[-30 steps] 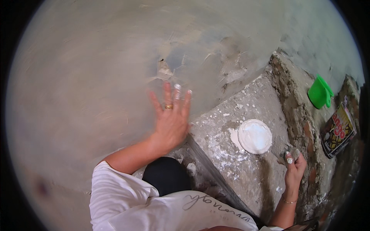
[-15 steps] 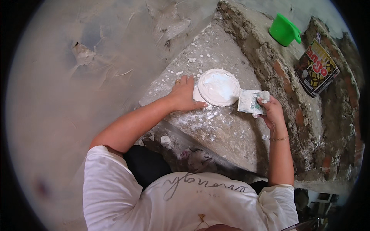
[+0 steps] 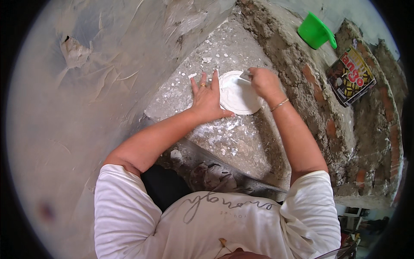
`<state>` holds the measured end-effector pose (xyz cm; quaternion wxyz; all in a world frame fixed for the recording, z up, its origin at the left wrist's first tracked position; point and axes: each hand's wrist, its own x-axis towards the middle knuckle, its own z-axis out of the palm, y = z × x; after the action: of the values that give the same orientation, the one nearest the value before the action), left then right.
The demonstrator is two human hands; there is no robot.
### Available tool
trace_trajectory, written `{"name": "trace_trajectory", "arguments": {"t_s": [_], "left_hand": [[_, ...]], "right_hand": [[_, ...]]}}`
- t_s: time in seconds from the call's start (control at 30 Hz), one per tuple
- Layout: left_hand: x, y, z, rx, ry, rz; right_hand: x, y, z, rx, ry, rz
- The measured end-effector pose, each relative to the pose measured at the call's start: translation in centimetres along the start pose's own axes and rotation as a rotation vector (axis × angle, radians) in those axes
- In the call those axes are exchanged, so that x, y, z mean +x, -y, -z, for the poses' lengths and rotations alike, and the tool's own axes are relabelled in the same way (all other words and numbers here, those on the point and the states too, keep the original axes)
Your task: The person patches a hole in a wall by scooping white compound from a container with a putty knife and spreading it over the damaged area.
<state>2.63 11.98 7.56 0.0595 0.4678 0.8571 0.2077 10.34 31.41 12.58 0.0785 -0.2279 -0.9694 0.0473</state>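
Observation:
On the rough concrete step point(image 3: 224, 43) lies a round, shallow white form point(image 3: 242, 101), filled with smooth white paste like plaster. My left hand point(image 3: 208, 102) is spread open against its left side, fingers pointing away and thumb along the near edge. Over the upper right of the form, my right hand point(image 3: 264, 84) is closed round a flat scraper point(image 3: 246, 75). The scraper stands nearly edge-on, its lower edge in or just over the paste, and most of it is hidden by my fingers.
A green plastic cup with a handle point(image 3: 316, 32) and a dark printed packet point(image 3: 351, 77) stand on the rough brick-and-mortar ledges to the right. Wrinkled grey sheeting point(image 3: 99, 86) spreads on the left. White crumbs and smears dot the step.
My right hand has moved left and away from me, from beside the form to over it, turning the scraper from flat to upright. The left hand's fingers have spread wider.

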Motion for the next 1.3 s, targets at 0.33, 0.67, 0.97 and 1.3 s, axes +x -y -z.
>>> {"name": "trace_trajectory", "arguments": {"t_s": [0.33, 0.67, 0.97, 1.3], "left_hand": [[0.1, 0.5, -0.2, -0.025, 0.023, -0.023], [0.3, 1.4, -1.5, -0.045, -0.073, -0.033], [0.2, 0.8, -2.0, -0.103, -0.107, -0.069], [-0.9, 2.1, -1.2, -0.085, -0.113, -0.052]], "right_hand": [[-3.5, 2.2, -0.7, 0.068, 0.092, 0.083], [-2.5, 3.4, -3.3, 0.022, 0.016, 0.236], [-1.2, 2.8, -2.4, 0.12, -0.16, 0.33], [-5.9, 1.5, -0.4, 0.002, 0.0, 0.538]]}}
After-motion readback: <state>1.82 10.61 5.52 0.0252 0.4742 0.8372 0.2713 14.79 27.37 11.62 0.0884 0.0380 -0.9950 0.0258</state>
